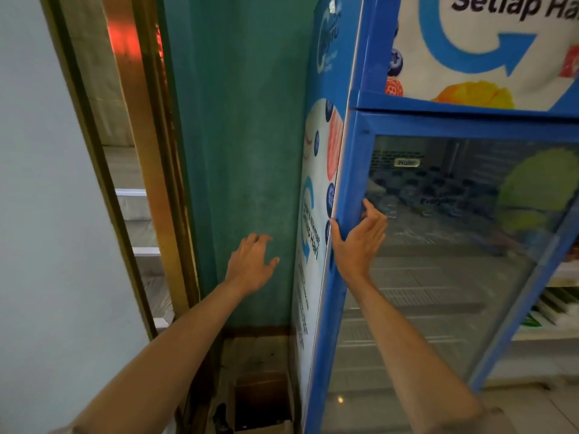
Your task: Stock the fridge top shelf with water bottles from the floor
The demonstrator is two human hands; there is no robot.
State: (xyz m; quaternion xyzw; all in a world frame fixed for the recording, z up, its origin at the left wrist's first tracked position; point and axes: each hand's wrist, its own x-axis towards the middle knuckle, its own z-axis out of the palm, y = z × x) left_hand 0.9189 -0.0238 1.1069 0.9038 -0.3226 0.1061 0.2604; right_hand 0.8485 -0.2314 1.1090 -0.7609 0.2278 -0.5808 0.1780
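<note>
A blue display fridge fills the right half of the view, with its glass door (357, 158) nearly flush with the cabinet. My right hand (360, 242) grips the door's left edge: the thumb hooks round the side and the fingers lie on the frame and glass. Behind the glass, several water bottles (407, 195) with dark caps stand on the top shelf, dimmed by reflections. My left hand (250, 264) hovers in front of the green wall, fingers loosely spread, holding nothing. No bottles on the floor are in view.
A green wall (244, 151) stands just left of the fridge. An open cardboard box (260, 399) sits on the floor in the narrow gap below. A wooden door frame (147, 183) is at the left, and shelves of goods (557, 311) are at the right.
</note>
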